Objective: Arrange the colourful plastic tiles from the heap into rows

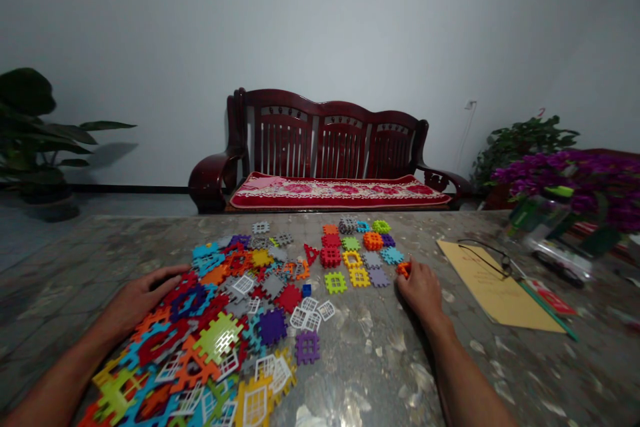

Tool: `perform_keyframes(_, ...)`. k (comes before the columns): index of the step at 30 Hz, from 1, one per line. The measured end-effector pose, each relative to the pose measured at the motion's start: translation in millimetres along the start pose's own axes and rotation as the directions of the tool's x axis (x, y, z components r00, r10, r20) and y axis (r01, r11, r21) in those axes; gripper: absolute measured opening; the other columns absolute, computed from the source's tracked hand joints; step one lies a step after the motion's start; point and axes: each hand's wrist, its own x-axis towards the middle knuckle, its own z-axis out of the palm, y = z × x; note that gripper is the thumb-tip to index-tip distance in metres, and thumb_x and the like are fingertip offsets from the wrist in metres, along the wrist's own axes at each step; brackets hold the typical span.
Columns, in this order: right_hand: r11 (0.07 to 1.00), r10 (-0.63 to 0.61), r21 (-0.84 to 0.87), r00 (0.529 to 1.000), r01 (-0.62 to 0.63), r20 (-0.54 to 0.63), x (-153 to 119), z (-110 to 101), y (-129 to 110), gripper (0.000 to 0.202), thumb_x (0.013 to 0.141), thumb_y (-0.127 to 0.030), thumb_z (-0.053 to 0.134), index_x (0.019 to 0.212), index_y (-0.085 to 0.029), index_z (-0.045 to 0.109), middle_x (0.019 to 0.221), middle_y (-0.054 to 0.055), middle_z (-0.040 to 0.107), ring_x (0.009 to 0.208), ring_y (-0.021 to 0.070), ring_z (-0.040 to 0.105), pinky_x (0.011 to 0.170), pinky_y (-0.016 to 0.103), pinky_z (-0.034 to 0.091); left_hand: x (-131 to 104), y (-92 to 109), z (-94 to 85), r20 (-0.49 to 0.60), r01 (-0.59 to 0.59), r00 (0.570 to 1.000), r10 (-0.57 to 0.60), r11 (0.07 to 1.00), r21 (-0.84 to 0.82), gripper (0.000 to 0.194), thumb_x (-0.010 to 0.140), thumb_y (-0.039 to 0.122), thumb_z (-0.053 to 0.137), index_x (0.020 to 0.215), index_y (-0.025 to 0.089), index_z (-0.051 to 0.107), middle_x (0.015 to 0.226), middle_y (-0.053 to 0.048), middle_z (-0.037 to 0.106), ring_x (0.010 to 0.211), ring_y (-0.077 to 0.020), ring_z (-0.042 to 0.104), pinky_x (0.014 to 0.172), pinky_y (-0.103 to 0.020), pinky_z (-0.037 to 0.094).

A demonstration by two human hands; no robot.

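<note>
My right hand (421, 290) is closed around an orange interlocking building piece (403, 269), at the right end of the sorted pieces. My left hand (156, 288) rests at the left edge of a big mixed heap, fingers stretched out, touching the pieces there. The heap holds many colours, among them a lime brick-patterned tile (220, 339), a dark purple tile (273, 327) and white window frames (305, 315). Between my hands stand small groups sorted by colour: red pieces (331, 256), a yellow window piece (359, 277), an orange stack (373, 241) and light blue pieces (393, 255).
On the table's right lie a yellow envelope-like sheet (493, 287), eyeglasses (505, 265) and a green pencil-like stick (547, 310). A clear bottle (543, 213) and purple flowers (575, 180) stand behind. Beyond the table (370, 353) is a wooden bench (320, 133).
</note>
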Motion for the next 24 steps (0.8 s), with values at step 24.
perform_keyframes(24,0.957,0.001,0.289,1.000,-0.007,0.021,28,-4,12,0.063,0.094,-0.041,0.052,0.149,-0.009,0.053,0.143,0.022,0.062,0.134,0.0319,0.058,0.109,0.040,0.044,-6,16,-4.8,-0.018,0.019,1.000,-0.020,1.000,-0.025,0.070,0.070,0.073,0.060,0.111,0.022,0.083,0.117,-0.010,0.083,0.107,-0.0362,0.077,0.091,-0.044,0.061)
